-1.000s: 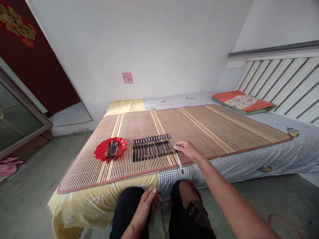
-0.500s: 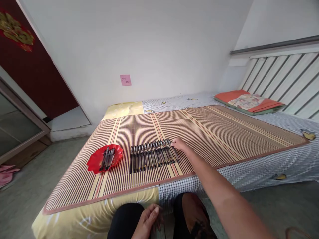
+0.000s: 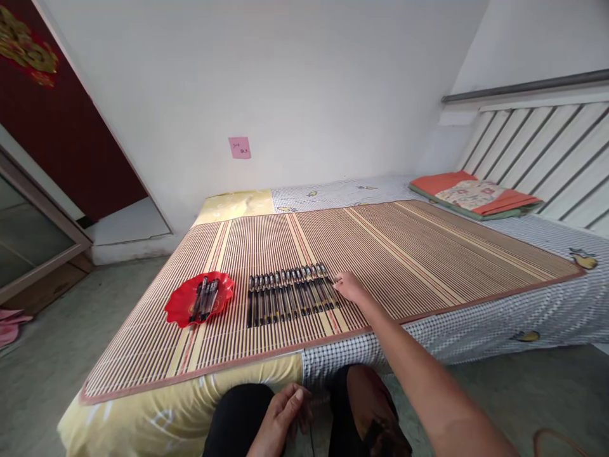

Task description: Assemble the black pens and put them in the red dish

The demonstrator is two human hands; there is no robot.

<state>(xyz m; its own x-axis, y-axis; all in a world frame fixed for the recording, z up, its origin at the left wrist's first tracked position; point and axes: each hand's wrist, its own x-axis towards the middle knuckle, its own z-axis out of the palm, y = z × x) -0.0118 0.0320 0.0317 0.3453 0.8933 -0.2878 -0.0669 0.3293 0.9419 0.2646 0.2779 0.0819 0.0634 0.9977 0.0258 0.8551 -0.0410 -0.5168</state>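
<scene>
Side by side on the bamboo mat lies a row of capped black pens with clear barrels, caps toward the wall. At the row's right end, my right hand has its fingers drawn together beside the last pen; whether they grip it is hidden. Left of the row, several more pens lie in a red wavy-edged plate. My left hand rests by my knee, fingers loosely bent and slightly apart, with nothing visible in it.
The mat covers a bed with a yellow and checked sheet. A folded orange cloth lies at the far right by a slatted white headboard. Behind is a white wall with a pink note.
My right hand has shifted slightly right and toward me, away from the last pen's cap. My left hand stays by my knee. The view has tilted a little.
</scene>
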